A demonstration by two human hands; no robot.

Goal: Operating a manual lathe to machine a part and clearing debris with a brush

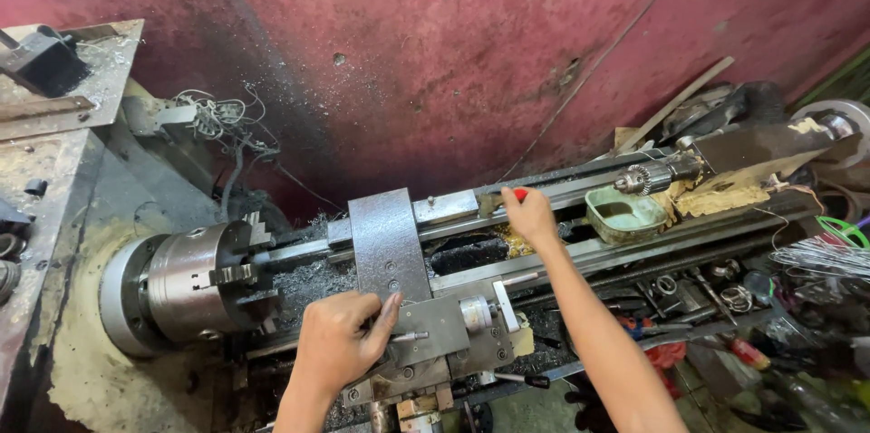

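Red-tipped tool (519, 194), green tray (625, 214)

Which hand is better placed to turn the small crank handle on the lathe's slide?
The left hand, probably: it already rests on the crank handle, while the right hand reaches far across the bed holding a red-handled tool.

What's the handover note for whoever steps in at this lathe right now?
Left hand: fingers wrapped round the small metal crank handle on the grey carriage.
Right hand: reached across to the far side of the bed, gripping a small red-tipped tool.
Silver three-jaw chuck holds a dark round bar; metal chips lie under it.
Green rectangular tray sits on the bed, near the tailstock drill chuck.
Done and left: cannot tell from this view.
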